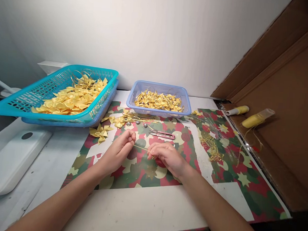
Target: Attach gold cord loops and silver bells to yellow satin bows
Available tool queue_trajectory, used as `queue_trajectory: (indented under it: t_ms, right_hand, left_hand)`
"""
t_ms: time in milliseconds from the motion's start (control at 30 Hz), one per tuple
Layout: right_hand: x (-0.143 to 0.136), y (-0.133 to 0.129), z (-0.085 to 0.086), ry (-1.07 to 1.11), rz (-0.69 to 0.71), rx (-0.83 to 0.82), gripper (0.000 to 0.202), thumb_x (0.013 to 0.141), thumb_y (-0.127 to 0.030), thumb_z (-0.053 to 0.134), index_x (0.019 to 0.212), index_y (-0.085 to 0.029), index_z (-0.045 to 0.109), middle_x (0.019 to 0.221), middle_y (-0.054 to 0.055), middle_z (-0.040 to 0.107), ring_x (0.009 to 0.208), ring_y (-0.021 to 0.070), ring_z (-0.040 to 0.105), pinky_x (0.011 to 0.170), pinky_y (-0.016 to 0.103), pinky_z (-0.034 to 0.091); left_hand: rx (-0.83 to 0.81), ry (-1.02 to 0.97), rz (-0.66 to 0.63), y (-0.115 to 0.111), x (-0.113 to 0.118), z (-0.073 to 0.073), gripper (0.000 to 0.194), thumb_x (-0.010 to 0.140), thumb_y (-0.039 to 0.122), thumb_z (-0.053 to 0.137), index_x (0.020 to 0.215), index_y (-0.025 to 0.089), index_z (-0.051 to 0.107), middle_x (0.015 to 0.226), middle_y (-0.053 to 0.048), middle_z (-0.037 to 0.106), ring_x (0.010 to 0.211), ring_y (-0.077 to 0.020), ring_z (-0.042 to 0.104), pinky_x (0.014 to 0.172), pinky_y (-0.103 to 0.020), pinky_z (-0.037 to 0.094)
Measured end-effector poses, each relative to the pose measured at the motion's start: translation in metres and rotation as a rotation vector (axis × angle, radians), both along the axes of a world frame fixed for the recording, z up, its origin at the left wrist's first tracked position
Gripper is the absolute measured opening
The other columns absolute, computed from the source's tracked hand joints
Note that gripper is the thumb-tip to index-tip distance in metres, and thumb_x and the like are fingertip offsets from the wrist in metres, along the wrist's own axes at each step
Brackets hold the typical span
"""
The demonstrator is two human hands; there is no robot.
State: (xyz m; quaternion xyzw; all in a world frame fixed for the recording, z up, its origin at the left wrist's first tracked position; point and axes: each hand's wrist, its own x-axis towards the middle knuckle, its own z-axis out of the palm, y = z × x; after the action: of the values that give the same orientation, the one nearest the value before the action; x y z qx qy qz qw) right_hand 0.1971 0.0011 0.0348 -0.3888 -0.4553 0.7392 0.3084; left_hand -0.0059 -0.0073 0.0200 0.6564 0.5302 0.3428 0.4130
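Observation:
My left hand (121, 150) is closed in a pinch on one end of a thin gold cord (141, 147). The cord runs taut to my right hand (167, 157), whose fingers pinch its other end. Just beyond my hands lie small scissors (162, 134) with pinkish handles. Small silver bells (145, 125) sit behind the scissors. Yellow ribbon bows (101, 132) and a bundle of gold cords (143, 117) lie beyond my left hand.
A turquoise basket (14, 111) of yellow bows stands at the left, a blue-violet basket (158, 113) of bows at the back. Gold cord scraps (215, 151) lie right. A white device (17, 160) sits left; yellow spools (257, 118) are by the cardboard (286, 95).

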Motion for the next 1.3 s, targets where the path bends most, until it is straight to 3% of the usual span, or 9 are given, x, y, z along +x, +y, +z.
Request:
queue_trajectory:
  t_ms: [133,267,400,600,767,900,1067,1200,1300]
  right_hand:
    - [-0.001,0.0,0.001,-0.006,-0.025,-0.003,0.019,0.068,-0.025,0.06,0.054,-0.018,0.072,0.08,0.002,0.061,0.068,0.0118,0.047,0.063,0.027,0.033]
    - [-0.002,0.0,0.001,-0.022,-0.085,0.053,0.019,0.069,-0.024,0.059,0.055,-0.019,0.071,0.077,0.002,0.061,0.072,0.0132,0.05,0.066,0.027,0.035]
    - [-0.005,-0.001,-0.002,-0.023,-0.118,0.112,0.019,0.071,-0.024,0.058,0.056,-0.019,0.069,0.077,0.001,0.061,0.077,0.0147,0.052,0.072,0.028,0.037]
    - [-0.009,-0.002,-0.006,-0.011,-0.126,0.042,0.017,0.07,-0.024,0.06,0.055,-0.019,0.065,0.073,0.0,0.058,0.069,0.0125,0.047,0.064,0.027,0.034]
    - [-0.009,-0.003,-0.004,-0.015,-0.119,0.032,0.018,0.071,-0.025,0.059,0.057,-0.019,0.067,0.074,0.0,0.059,0.068,0.0124,0.046,0.063,0.027,0.032]
    - [-0.008,-0.003,-0.004,-0.013,-0.133,0.045,0.019,0.071,-0.028,0.059,0.057,-0.019,0.069,0.077,0.001,0.06,0.069,0.0126,0.047,0.064,0.027,0.032]
    - [-0.008,-0.003,-0.004,-0.026,-0.113,0.019,0.019,0.07,-0.03,0.06,0.061,-0.019,0.072,0.082,0.001,0.06,0.072,0.0128,0.048,0.066,0.027,0.034]
    - [-0.007,-0.004,0.001,-0.061,-0.073,0.015,0.02,0.07,-0.027,0.058,0.056,-0.019,0.07,0.072,0.0,0.057,0.066,0.0116,0.044,0.062,0.026,0.033]
    - [-0.007,-0.005,0.005,-0.099,-0.042,0.039,0.021,0.069,-0.022,0.056,0.053,-0.019,0.069,0.069,0.001,0.056,0.063,0.0111,0.043,0.057,0.025,0.032]
  left_hand:
    - [0.099,0.14,0.01,-0.003,0.003,0.008,0.012,0.094,0.024,0.033,0.089,0.023,0.044,0.074,0.003,0.043,0.065,-0.0154,0.041,0.06,-0.028,0.034]
    - [0.548,0.33,0.08,-0.015,0.013,0.017,0.009,0.086,0.025,0.051,0.094,0.022,0.051,0.099,-0.005,0.052,0.094,-0.0232,0.05,0.082,-0.038,0.036]
    - [0.949,0.433,0.113,-0.023,0.025,0.019,0.012,0.076,0.024,0.07,0.083,0.023,0.061,0.083,-0.002,0.053,0.076,-0.0192,0.052,0.074,-0.035,0.033]
    - [1.075,0.471,0.132,-0.019,0.03,0.016,0.009,0.079,0.021,0.072,0.081,0.028,0.068,0.076,0.0,0.057,0.069,-0.0169,0.05,0.069,-0.034,0.031]
    - [1.064,0.463,0.1,-0.02,0.029,0.015,0.016,0.08,0.013,0.069,0.075,0.028,0.065,0.07,0.002,0.058,0.068,-0.0158,0.049,0.068,-0.033,0.03]
    - [1.03,0.432,0.032,-0.02,0.025,0.012,0.015,0.079,0.027,0.072,0.091,0.029,0.065,0.087,-0.001,0.061,0.079,-0.0193,0.053,0.074,-0.035,0.034]
    - [0.543,0.298,-0.133,-0.013,0.016,0.011,0.031,0.094,0.03,0.043,0.124,0.023,0.05,0.12,-0.009,0.06,0.116,-0.0258,0.048,0.094,-0.04,0.037]
    - [0.341,0.36,-0.234,-0.007,0.016,0.014,0.03,0.097,0.028,0.031,0.098,0.024,0.06,0.09,-0.002,0.067,0.091,-0.0215,0.055,0.091,-0.042,0.033]
    - [0.263,0.384,-0.248,-0.004,0.017,0.016,0.035,0.096,0.031,0.032,0.07,0.021,0.054,0.063,0.002,0.055,0.065,-0.0166,0.047,0.079,-0.037,0.036]
